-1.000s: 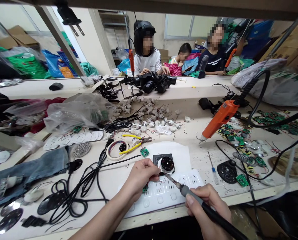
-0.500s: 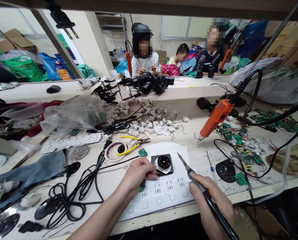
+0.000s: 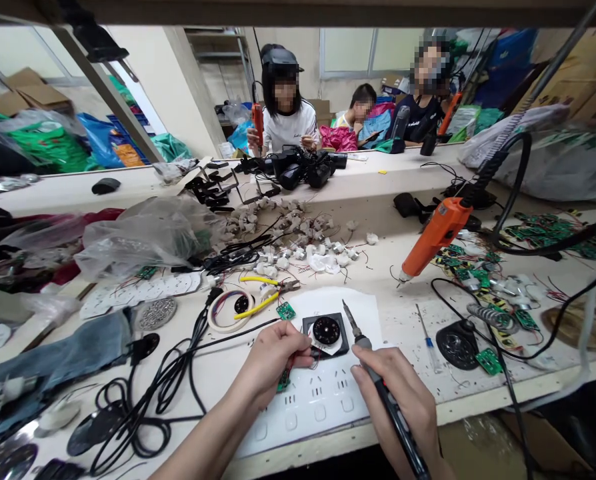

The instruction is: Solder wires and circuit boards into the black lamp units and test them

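workbench (image 3: 401, 313) surface carries parts across its full width. at left, a looped black cable (image 3: 191, 347) lies beside a tape roll (image 3: 224, 328) and yellow-handled pliers (image 3: 263, 304). left hand (image 3: 277, 350): thumb and forefinger pressed together at the left edge of a black disc (image 3: 327, 330); what lies between them cannot be told. the disc sits over a dark square block (image 3: 343, 335), beyond a white socket strip (image 3: 305, 417). right hand (image 3: 409, 392): wrapped around a soldering iron (image 3: 391, 408), tip apart from the disc. farther right, an orange power screwdriver (image 3: 434, 239) slants tip-down.

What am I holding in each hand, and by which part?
The right hand holds the soldering iron by the handle's front; what the left hand pinches, I can't tell.
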The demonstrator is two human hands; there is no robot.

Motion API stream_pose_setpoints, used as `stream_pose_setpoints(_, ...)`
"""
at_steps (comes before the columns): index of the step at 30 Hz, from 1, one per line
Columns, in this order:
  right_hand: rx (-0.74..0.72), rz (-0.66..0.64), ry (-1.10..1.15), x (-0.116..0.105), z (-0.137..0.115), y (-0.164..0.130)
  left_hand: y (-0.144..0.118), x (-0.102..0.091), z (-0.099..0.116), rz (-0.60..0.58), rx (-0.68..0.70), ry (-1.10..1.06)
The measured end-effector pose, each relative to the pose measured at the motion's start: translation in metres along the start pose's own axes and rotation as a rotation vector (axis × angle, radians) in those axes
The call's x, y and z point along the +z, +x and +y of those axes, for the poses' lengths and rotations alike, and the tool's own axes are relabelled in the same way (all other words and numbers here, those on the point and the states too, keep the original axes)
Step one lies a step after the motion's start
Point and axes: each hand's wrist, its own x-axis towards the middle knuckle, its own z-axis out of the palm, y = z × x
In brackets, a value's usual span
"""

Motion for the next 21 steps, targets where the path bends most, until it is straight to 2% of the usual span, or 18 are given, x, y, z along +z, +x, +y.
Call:
stream_pose_setpoints(5, 0.007, -0.033, -0.001, 0.001, 0.002, 0.001, -0.005, 0.001, -0.001, -0.001, 0.04, 0.029)
stream_pose_setpoints(11, -0.06, -0.041, -0.02, -0.013, 0.003, 0.003, -0.005, 0.001, -0.003, -0.012, 0.057, 0.057)
stream_pose_setpoints(15, -0.078, -0.048, -0.009, -0.019, -0.004, 0.003, -0.004, 0.001, -0.004, -0.035, 0.068, 0.062)
stream_pose_setpoints(18, -0.008, 0.021, 0.02, -0.022, -0.015, -0.003, -0.005, 0.0, -0.005, -0.045, 0.074, 0.064)
stream_pose_setpoints(21, 0.087, 0.122, -0.051, -0.028, -0.025, -0.013, -0.006, 0.0, -0.005, -0.043, 0.067, 0.068)
